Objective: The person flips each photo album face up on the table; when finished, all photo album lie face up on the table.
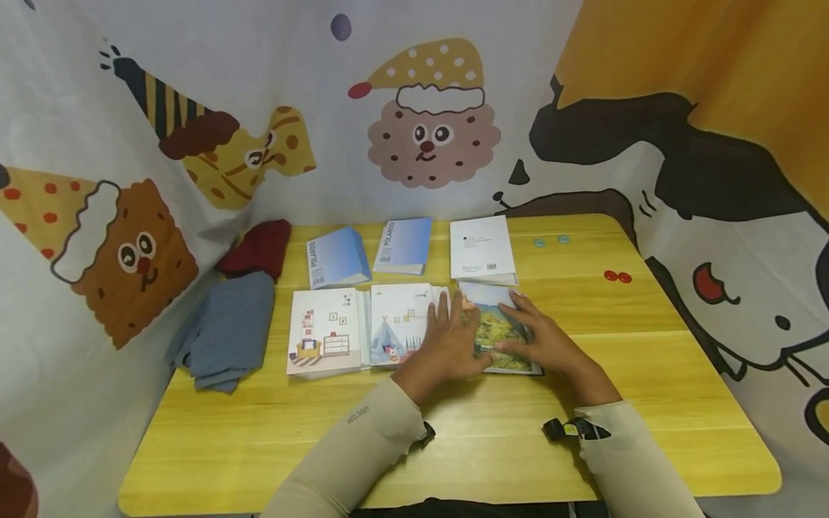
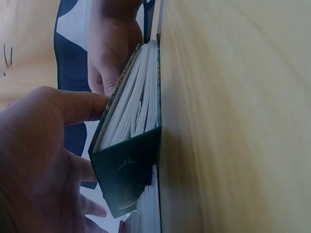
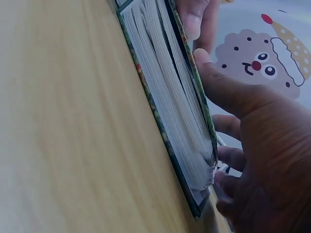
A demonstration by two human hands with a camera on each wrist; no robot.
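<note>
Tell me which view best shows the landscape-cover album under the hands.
The head view: the landscape-cover album lies flat on the table, cover visible between the left hand and right hand. The left wrist view shows only its spine and page edges; the right wrist view shows only its page edges.

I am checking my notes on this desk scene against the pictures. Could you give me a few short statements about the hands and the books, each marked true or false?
1. Both hands, left hand and right hand, rest on the closed landscape-cover book. True.
2. That book stands upright on the yellow wooden table. False: it lies flat.
3. Two blue albums lie behind the front row of books. True.
4. The grey folded cloth lies at the table's right edge. False: it is at the left.
</note>
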